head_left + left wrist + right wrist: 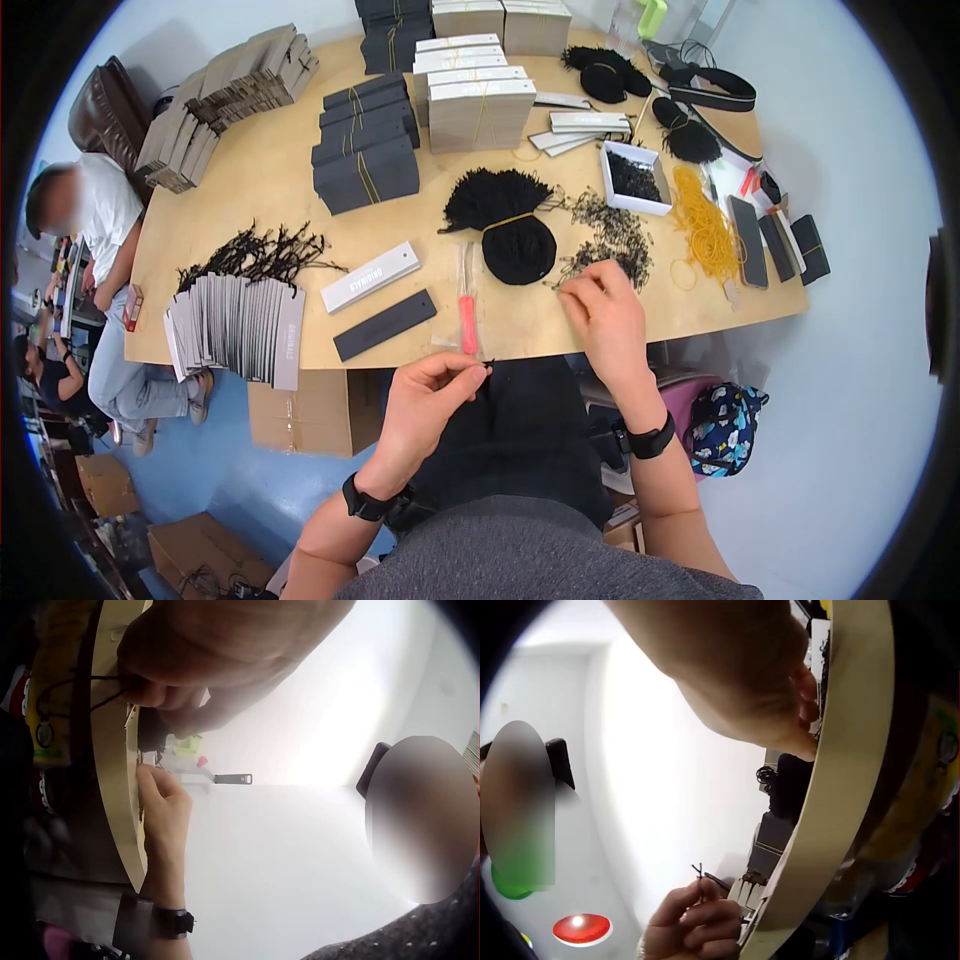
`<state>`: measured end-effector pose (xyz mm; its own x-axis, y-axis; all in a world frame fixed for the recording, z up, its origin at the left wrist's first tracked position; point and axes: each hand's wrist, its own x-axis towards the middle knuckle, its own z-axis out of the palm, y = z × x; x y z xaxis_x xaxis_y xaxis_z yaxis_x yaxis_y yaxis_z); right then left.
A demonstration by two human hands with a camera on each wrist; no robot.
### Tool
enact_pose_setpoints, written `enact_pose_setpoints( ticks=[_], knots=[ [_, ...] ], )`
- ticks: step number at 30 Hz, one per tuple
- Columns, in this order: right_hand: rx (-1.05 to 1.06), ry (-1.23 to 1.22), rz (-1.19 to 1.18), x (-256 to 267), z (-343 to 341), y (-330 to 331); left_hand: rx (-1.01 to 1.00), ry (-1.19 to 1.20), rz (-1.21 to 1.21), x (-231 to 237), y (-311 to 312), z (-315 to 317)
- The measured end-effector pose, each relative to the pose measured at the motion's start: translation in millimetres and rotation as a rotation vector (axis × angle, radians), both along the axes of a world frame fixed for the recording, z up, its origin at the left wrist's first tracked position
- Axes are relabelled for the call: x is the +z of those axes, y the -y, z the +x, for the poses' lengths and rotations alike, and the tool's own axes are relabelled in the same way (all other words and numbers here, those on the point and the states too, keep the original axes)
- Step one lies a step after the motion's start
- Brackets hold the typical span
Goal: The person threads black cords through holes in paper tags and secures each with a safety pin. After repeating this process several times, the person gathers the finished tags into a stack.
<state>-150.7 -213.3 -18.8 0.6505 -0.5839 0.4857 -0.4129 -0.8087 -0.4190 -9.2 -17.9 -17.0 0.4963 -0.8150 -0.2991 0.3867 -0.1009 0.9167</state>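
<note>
At the table's front edge, my left hand (428, 402) pinches a thin black cord (105, 677) between thumb and forefinger. A loop of the cord hangs from the fingertips in the left wrist view, and a short dark end sticks up in the right wrist view. My right hand (608, 325) reaches down to the near side of a pile of small black wire pins (615, 235), fingertips right at the pile. I cannot tell whether a pin is between them. Left of the pile lies a black cord bundle (520, 250) tied with a yellow band.
Tags with black cords (235, 325) fan out at the left. A white tag (372, 277), a black tag (385, 325) and a red-handled tool (467, 320) lie nearer. Banded tag stacks (480, 110), a white box (637, 205) and yellow rubber bands (705, 235) stand beyond. A person sits at left.
</note>
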Motion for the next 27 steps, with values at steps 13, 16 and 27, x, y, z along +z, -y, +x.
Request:
enact_pose_setpoints(
  ticks=[13, 16, 27],
  knots=[
    [0.186, 0.089, 0.53, 30.2, 2.0, -31.8, 0.044, -0.016, -0.067, 5.8, 5.5, 5.5],
    [0.256, 0.183, 0.885, 29.2, 1.3, -47.4, 0.031, -0.034, -0.049, 6.9, 6.3, 6.5],
    [0.368, 0.253, 1.465, 27.0, 12.2, -50.1, -0.077, -0.224, -0.053, 3.6, 0.5, 11.4]
  ],
)
